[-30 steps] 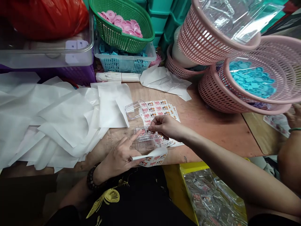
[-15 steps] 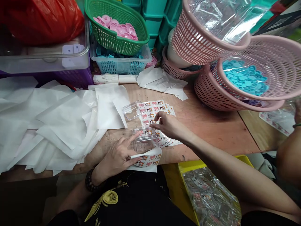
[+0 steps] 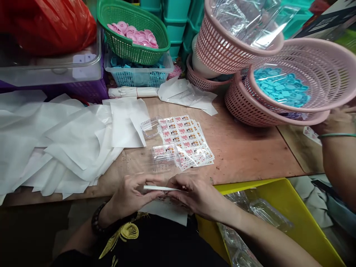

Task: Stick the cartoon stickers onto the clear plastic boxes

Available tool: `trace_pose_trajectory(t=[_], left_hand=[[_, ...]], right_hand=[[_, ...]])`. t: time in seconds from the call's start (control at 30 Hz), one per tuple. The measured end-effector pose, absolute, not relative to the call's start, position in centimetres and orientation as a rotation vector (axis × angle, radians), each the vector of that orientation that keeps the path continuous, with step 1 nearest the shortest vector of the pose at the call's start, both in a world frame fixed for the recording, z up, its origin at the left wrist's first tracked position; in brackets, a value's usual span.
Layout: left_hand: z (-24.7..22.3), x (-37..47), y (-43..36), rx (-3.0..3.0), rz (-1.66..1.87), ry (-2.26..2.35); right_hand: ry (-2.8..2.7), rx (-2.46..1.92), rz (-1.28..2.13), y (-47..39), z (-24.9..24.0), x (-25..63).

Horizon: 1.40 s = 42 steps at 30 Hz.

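Observation:
My left hand (image 3: 137,191) and my right hand (image 3: 194,194) pinch a sticker sheet (image 3: 172,212) between them, just off the table's front edge. The sheet is bent, its white edge facing up and its lower part hanging toward my lap. Beyond my fingers lies a clear plastic case (image 3: 167,161) with a printed cat sticker showing on it. Farther back rests another clear plastic case piece (image 3: 151,128), touching the edge of a stack of cat sticker sheets (image 3: 186,135). My fingers partly hide the held sheet's printed side.
White backing papers (image 3: 69,141) are heaped at left. Pink baskets (image 3: 250,111) stand at back right, one with blue pieces. A green basket (image 3: 150,55) holds pink pieces. A yellow bin (image 3: 303,218) with clear packages sits below right. Another person's arm (image 3: 336,144) reaches in at right.
My right hand has come down from over the clear case to the sticker sheet. Both hands now hold the sheet, slightly nearer my body. More of the yellow bin shows.

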<state>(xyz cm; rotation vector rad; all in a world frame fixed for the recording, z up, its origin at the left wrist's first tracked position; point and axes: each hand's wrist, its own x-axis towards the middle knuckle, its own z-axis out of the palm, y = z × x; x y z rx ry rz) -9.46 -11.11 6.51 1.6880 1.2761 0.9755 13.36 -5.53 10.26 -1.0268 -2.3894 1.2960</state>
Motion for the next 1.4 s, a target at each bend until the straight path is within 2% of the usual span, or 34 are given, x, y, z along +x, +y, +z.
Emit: trace_pose_trajectory(t=[0.17,0.37,0.5,0.77,0.97,1.07,1.23,1.4], left_hand=[[6.0,-9.6,-12.0,1.498,0.902,1.495],[8.1,-10.0,-11.7,2.191,0.761,1.554],[9.4,-9.6,-11.4,2.354,0.628,1.65],[8.8,-7.6,-9.8,2.001,0.481,1.321],[8.3,-8.1,-9.2,1.674,0.361,1.26],[8.0,-8.5,-8.9,1.599,0.307,1.216],[7.1,-9.5,-8.3,1.229,0.212,1.001],[5.8,-10.1,-8.3,0.895,0.252,0.866]], right_hand=[[-2.138,-1.214,1.367,-6.2,9.5,14.9],[-2.101,-1.172,1.26,-7.8,8.0,15.6],[-2.169,-1.144,1.322,-7.9,7.9,16.1],[-1.995,-1.145,1.498,-7.4,7.4,16.6],[-1.885,-1.135,1.365,-7.6,6.4,16.6],[-2.009,-0.978,1.065,-7.9,6.0,16.7],[-2.207,-0.719,0.197,-8.0,5.1,17.3],[-2.25,-0.503,-0.296,-7.2,4.8,17.3]])
